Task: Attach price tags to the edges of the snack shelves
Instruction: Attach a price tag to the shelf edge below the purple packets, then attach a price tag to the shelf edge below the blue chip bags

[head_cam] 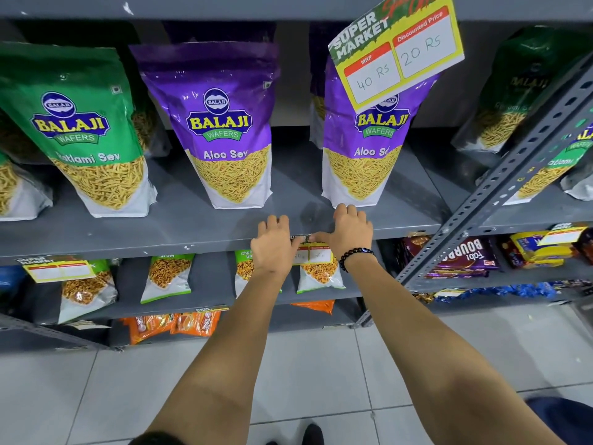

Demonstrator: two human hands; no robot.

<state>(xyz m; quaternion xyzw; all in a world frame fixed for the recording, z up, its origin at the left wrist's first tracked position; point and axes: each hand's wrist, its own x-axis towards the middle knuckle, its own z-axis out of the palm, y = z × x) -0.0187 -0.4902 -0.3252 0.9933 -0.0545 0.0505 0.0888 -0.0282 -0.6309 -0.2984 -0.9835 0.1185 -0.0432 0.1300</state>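
Observation:
A yellow and green price tag [316, 253] hangs at the front edge of the grey middle shelf [192, 232]. My left hand [274, 244] and my right hand [348, 234] both press its top strip against the shelf lip, thumbs meeting over the tag and fingers resting on the shelf top. The tag's upper part is hidden under my thumbs. My right wrist wears a black bead bracelet. Another price tag [398, 51] marked 40 Rs and 20 Rs hangs from the shelf above. A third tag [57, 268] sits on the same shelf edge at the left.
Green and purple Balaji snack bags [224, 130] stand on the middle shelf behind my hands. Smaller snack packets [167, 274] fill the shelf below, with biscuit packs [462, 255] to the right. A slotted metal upright [500, 187] slants across the right side. White floor tiles lie underfoot.

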